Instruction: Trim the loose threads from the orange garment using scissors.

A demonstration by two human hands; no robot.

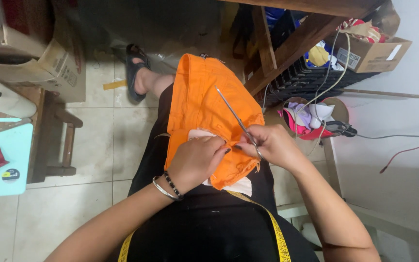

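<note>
An orange garment lies over my lap, its frayed hem toward me and a pale lining showing at the edge. My left hand pinches the orange cloth near the hem, bracelets on the wrist. My right hand holds a thin metal tool, like slim scissors or tweezers, whose long tip points up and away across the cloth. The two hands nearly touch at the hem. A yellow measuring tape hangs around my neck over black clothing.
A light blue table with a red item and a small round tin stands at left, beside a wooden stool and cardboard boxes. A basket of fabric scraps, a black crate and a wooden table leg are at right. My sandalled foot rests on the tiled floor.
</note>
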